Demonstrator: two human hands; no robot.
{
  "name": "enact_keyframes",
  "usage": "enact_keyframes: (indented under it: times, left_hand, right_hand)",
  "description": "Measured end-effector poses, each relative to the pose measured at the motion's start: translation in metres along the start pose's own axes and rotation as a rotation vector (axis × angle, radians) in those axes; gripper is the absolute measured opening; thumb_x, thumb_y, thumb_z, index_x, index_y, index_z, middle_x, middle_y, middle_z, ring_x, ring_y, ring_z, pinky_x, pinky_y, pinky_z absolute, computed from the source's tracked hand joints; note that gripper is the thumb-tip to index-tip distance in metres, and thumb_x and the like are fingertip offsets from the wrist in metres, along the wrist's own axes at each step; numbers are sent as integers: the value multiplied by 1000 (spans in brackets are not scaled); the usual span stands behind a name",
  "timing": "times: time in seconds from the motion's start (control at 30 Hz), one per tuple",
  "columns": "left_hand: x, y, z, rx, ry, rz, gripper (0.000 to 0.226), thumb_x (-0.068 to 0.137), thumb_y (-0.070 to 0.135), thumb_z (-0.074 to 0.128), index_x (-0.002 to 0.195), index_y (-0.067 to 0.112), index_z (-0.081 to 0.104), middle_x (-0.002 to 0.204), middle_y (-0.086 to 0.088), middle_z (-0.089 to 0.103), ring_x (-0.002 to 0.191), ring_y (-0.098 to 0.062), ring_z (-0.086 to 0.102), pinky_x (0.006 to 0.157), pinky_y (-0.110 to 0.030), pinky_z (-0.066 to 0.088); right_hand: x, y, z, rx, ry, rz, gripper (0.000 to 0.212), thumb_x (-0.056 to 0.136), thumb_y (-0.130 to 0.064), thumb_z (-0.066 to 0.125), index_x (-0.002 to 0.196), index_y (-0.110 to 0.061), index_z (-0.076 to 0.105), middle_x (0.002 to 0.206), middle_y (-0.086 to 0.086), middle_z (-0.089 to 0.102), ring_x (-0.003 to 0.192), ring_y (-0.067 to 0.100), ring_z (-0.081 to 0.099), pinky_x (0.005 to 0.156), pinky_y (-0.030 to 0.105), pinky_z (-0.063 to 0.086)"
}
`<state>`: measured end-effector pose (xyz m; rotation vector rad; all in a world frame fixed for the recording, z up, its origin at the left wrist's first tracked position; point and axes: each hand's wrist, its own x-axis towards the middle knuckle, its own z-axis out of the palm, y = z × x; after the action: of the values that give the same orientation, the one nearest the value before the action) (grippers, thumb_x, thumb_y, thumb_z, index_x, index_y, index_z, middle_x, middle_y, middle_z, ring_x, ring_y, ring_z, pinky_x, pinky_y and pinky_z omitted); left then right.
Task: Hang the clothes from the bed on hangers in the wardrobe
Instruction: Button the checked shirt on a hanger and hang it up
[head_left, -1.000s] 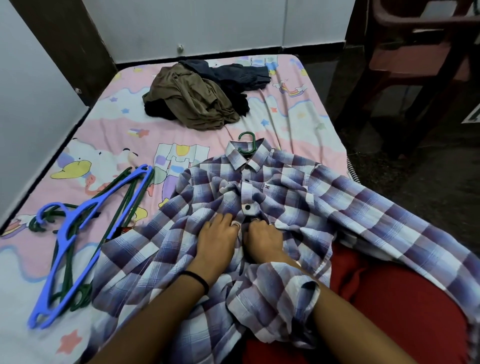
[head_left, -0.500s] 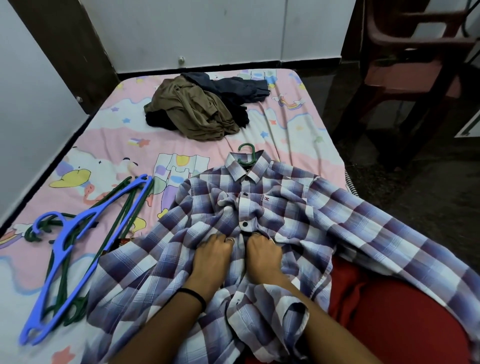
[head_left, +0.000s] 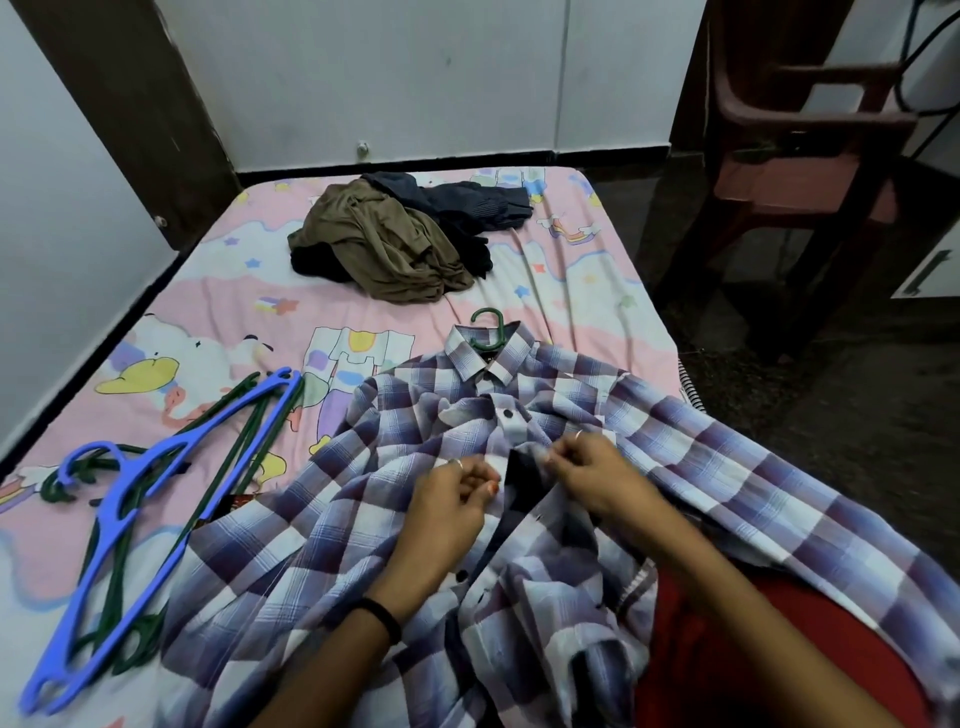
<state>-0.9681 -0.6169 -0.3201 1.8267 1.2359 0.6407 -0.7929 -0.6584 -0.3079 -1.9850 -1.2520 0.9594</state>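
a: where's the plaid shirt (head_left: 649, 447) lying?

b: spread over the near right part of the bed (head_left: 218, 312), its right side trailing off the bed's right edge. collar points toward the far end, with the green hanger hook (head_left: 489, 328) poking out of it.

a: and the hands?

b: both at the shirt's front opening, below the top button. the left hand (head_left: 451, 506) pinches the left placket edge, fingers curled. the right hand (head_left: 589, 470) pinches the other edge just beside it. a dark gap shows between the two edges.

a: anything else on the bed?

b: a blue hanger (head_left: 130, 499) lying over some green hangers (head_left: 239, 436) near the left edge, well apart from the hands. a pile of clothes (head_left: 395, 244), brown and dark, sits near the far end. a chair (head_left: 800, 171) stands off the far right corner.
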Motion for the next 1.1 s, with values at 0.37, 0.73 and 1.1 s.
enact_keyframes:
  times: [0.37,0.73,1.1]
  left_hand:
    - [-10,79,-19,-348,1,52,22,90,1,61,81,20,69,61,16,66,58,6,59,64,-12,48]
    - [-42,57,-3,-248,-49,-142,21,89,29,65,69,22,70,57,7,64,56,-4,59,66,-24,51]
    - [-44,56,2,-442,-77,-182,4,85,14,69,82,16,71,62,4,69,58,-4,62,62,-20,48]
  right_hand:
    - [-33,-24,-55,686,-341,44,10,84,0,64,75,-5,66,67,9,66,55,14,61,51,20,50]
    - [-51,-16,-21,649,-105,-29,9,78,-22,62,69,-21,59,70,10,41,55,17,31,49,28,22]
    - [-57,-15,-5,870,-84,5,5,85,-2,65,89,-5,67,81,12,66,79,25,58,72,29,47]
